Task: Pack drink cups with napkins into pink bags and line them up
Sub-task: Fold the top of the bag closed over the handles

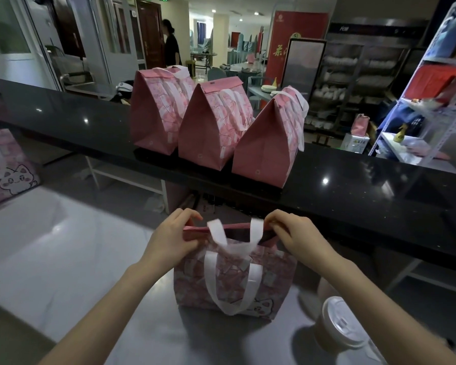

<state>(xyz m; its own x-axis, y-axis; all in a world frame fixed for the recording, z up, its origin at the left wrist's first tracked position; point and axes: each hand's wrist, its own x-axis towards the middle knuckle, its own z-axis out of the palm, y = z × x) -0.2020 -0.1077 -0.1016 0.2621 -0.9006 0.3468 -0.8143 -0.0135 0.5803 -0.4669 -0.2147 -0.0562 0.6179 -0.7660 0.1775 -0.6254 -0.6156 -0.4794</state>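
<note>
Both L grip point(170, 237), R grip point(294, 233) pinch bag point(274, 275) rim.

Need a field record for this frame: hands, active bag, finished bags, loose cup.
active bag: pink patterned bag with white handles, upright on pale worktop, top not folded
left hand: pinches bag's top edge, left end
right hand: pinches top edge, right end
finished: three closed pink bags, in a row on glossy black counter
cup: tan paper cup with white lid, on worktop, right of active bag
other: pink cat-print bag, far left

Likely restaurant: service counter point(353, 185), dish shelves point(353, 83)
</note>
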